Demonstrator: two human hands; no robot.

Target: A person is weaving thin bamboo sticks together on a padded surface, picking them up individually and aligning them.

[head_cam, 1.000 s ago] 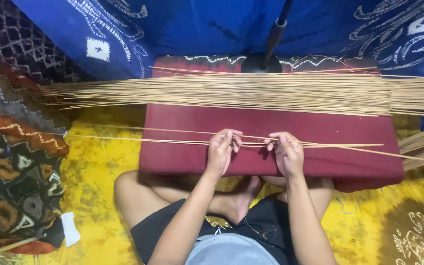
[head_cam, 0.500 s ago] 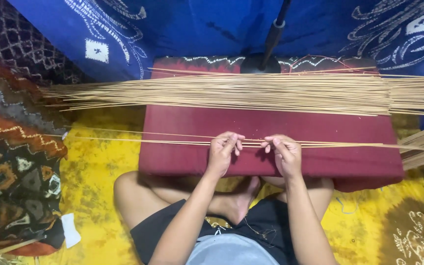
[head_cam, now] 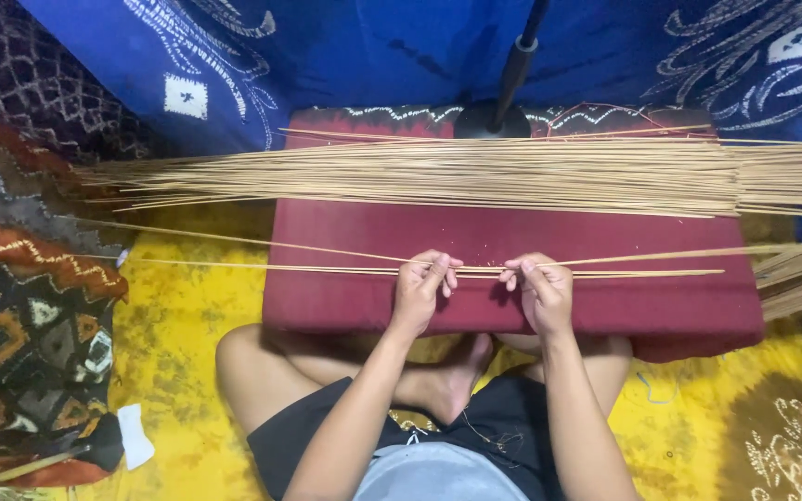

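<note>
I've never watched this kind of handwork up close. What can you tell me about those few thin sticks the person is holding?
The thin sticks are pale tan, straight and very slender, looking like split bamboo or reed. A few lie nearly level across the dark red cushion, jutting past its left edge over the yellow cloth. One slants a little apart from the others. The left hand and right hand pinch them near their middle, fingers curled on top. They lie apart from the big bundle behind.

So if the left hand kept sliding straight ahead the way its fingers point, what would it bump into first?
Probably the big layer of thin sticks lying across the far side of the red cushion. The left hand points away from the body, with only bare cushion between; heights are hard to judge.
</note>
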